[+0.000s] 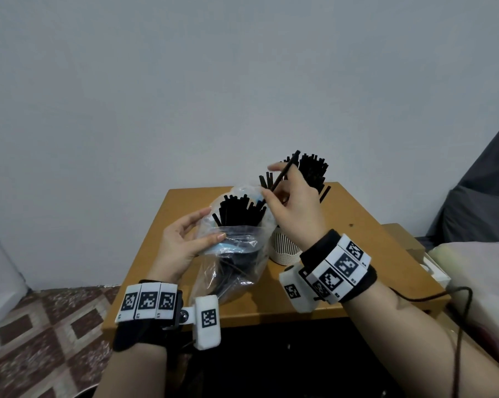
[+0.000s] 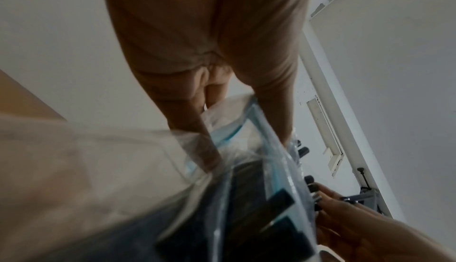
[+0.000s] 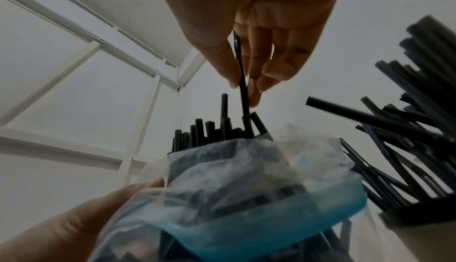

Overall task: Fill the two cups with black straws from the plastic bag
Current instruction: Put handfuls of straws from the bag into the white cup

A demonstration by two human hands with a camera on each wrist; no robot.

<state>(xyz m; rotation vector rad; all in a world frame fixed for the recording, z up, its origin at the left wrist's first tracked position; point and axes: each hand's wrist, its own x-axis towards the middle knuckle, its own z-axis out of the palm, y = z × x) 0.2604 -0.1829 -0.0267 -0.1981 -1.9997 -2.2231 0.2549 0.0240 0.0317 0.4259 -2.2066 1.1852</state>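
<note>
A clear plastic bag (image 1: pixel 237 254) with a blue zip edge stands on the wooden table (image 1: pixel 357 242), black straws (image 1: pixel 239 209) sticking out of its mouth. My left hand (image 1: pixel 185 239) grips the bag's rim (image 2: pixel 249 129) between thumb and fingers. My right hand (image 1: pixel 288 202) is above the bag and pinches a single black straw (image 1: pixel 285 170) (image 3: pixel 243 83), its lower end still among the bag's straws. A white ribbed cup (image 1: pixel 285 248) stands just right of the bag, mostly hidden by my right wrist. Behind it, a packed bunch of straws (image 1: pixel 313 170) rises; that cup is hidden.
The table is small; its front edge (image 1: pixel 242 320) is near my wrists. A patterned floor (image 1: pixel 41 340) lies to the left, a white box and pale bundle (image 1: pixel 472 268) to the right. A black cable (image 1: pixel 443 294) runs off the table's right corner.
</note>
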